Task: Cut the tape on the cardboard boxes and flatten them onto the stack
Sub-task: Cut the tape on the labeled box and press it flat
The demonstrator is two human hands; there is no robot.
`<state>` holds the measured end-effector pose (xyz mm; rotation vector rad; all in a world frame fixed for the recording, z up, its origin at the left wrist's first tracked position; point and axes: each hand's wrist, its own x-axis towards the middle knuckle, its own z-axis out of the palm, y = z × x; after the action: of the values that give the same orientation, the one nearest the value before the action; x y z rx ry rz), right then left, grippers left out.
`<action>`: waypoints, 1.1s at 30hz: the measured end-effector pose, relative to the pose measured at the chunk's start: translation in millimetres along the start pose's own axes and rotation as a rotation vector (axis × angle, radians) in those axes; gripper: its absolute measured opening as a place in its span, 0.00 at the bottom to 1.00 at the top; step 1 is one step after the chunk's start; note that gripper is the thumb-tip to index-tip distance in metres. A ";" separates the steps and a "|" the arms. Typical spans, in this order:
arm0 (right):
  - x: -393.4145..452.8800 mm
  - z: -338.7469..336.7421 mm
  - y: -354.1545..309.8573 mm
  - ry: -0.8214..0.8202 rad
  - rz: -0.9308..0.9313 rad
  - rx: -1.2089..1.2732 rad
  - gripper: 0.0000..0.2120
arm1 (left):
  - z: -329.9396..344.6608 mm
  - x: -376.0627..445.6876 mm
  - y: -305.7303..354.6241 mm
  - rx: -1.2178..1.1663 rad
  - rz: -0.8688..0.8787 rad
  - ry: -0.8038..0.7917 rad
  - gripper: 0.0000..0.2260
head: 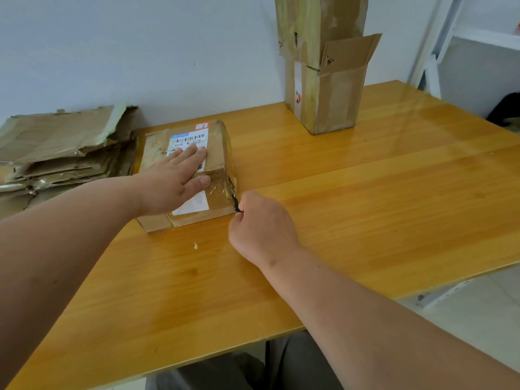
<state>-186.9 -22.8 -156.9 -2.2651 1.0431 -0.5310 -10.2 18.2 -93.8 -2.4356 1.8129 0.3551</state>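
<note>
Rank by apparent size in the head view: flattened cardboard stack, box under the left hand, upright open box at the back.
1. Flattened cardboard stack, cut off by the frame edge.
2. and 3. Box under the left hand and upright open box: look alike; the upright one is farther, so unranked.

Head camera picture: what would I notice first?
A taped box mid-table, the left hand pressing flat on top. The right hand grips a dark cutter at the box's right edge. Flattened cardboard stack lies left; two boxes tower at the back.
</note>
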 end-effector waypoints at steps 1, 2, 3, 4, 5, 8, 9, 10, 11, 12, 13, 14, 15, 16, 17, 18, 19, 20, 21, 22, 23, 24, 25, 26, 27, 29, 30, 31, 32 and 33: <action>0.9 -1.8 -1.7 -0.036 0.011 -0.037 0.08 | -0.8 -0.3 -0.4 -0.007 0.001 -0.004 0.36; 1.7 -3.0 -3.4 -0.070 0.022 -0.069 0.09 | -1.2 -0.5 -1.2 -0.014 -0.001 -0.006 0.36; 2.6 -4.4 -5.2 -0.096 0.034 -0.087 0.10 | -1.5 -0.5 -1.9 -0.017 -0.003 -0.006 0.35; 3.5 -6.2 -6.5 -0.115 0.046 -0.089 0.10 | -1.3 -0.5 -2.5 -0.016 -0.004 -0.004 0.33; 5.1 -8.4 -7.5 -0.133 0.061 -0.081 0.09 | -1.2 -0.5 -2.8 -0.015 -0.002 -0.001 0.32; 9.5 -16.5 -6.9 -0.171 0.104 -0.029 0.07 | -1.4 -3.2 -2.2 -0.021 0.006 -0.011 0.35; 10.6 -18.9 -4.4 -0.166 0.110 -0.002 0.06 | -2.1 -4.2 -2.2 -0.028 0.008 -0.016 0.36; 10.3 -21.5 -1.5 -0.152 0.103 0.017 0.04 | -2.7 -5.0 -2.9 -0.034 0.008 -0.019 0.37; 9.5 -23.9 2.1 -0.132 0.086 0.022 0.02 | -3.3 -5.5 -3.8 -0.036 0.011 -0.018 0.36; 8.1 -27.0 6.6 -0.109 0.065 0.018 0.01 | -3.7 -5.9 -4.4 -0.036 0.016 -0.010 0.35; 6.6 -31.1 11.6 -0.090 0.049 0.009 0.03 | -4.1 -6.4 -4.6 -0.036 0.022 -0.001 0.33; 5.8 -36.2 17.4 -0.072 0.039 -0.005 0.04 | -4.3 -6.9 -4.5 -0.037 0.029 0.007 0.31; 6.1 -41.9 23.7 -0.048 0.035 -0.026 0.05 | -4.6 -7.3 -4.3 -0.037 0.038 0.012 0.30; 7.2 -47.6 30.9 -0.021 0.038 -0.057 0.05 | -4.7 -7.5 -4.0 -0.037 0.048 0.014 0.29; 9.1 -53.1 38.6 0.005 0.054 -0.101 0.05 | -5.1 -8.0 -3.4 -0.038 0.058 0.015 0.29; 11.4 -57.9 46.7 0.023 0.082 -0.150 0.05 | -5.4 -8.4 -3.1 -0.035 0.070 0.016 0.29; 13.8 -61.7 54.0 0.031 0.116 -0.196 0.05 | -6.0 -8.8 -3.6 -0.032 0.085 0.013 0.29; 15.4 -64.5 60.4 0.032 0.146 -0.239 0.06 | -6.9 -9.6 -4.4 -0.031 0.102 0.007 0.28; 16.9 -65.9 65.6 0.029 0.165 -0.290 0.08 | -8.7 -10.8 -5.3 -0.038 0.120 -0.002 0.27; 18.0 -66.6 69.7 0.032 0.165 -0.357 0.10 | -10.9 -12.7 -6.2 -0.052 0.137 -0.009 0.26; 18.9 -66.4 72.2 0.040 0.157 -0.429 0.12 | -13.8 -14.6 -6.6 -0.062 0.153 -0.009 0.25; 19.5 -66.1 74.0 0.055 0.149 -0.482 0.13 | -16.8 -16.3 -6.5 -0.051 0.167 0.003 0.24; 20.3 -66.0 74.7 0.071 0.149 -0.504 0.14 | -19.7 -17.4 -6.1 -0.015 0.176 0.028 0.24; 21.0 -65.5 74.3 0.087 0.153 -0.497 0.14 | -21.9 -18.2 -6.4 0.036 0.174 0.060 0.24; 21.6 -65.4 72.6 0.106 0.153 -0.469 0.14 | -23.6 -19.4 -7.1 0.080 0.159 0.094 0.24; 23.2 -64.3 66.8 0.130 0.129 -0.393 0.15 | -23.1 -23.1 -11.4 0.128 0.141 0.176 0.25; 24.4 -63.4 63.0 0.131 0.106 -0.355 0.15 | -20.5 -25.1 -14.2 0.139 0.151 0.222 0.26; 26.4 -62.1 59.0 0.122 0.083 -0.316 0.16 | -17.1 -26.5 -17.3 0.141 0.161 0.263 0.27; 29.1 -60.7 54.9 0.109 0.058 -0.274 0.18 | -13.8 -28.0 -19.7 0.129 0.163 0.292 0.27; 32.7 -59.2 50.8 0.089 0.036 -0.228 0.20 | -11.4 -29.6 -20.8 0.103 0.155 0.303 0.27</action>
<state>-228.3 -95.1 -141.9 -2.4330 1.2424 -0.5251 3.2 49.6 -77.2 -2.3900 2.0853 -0.1042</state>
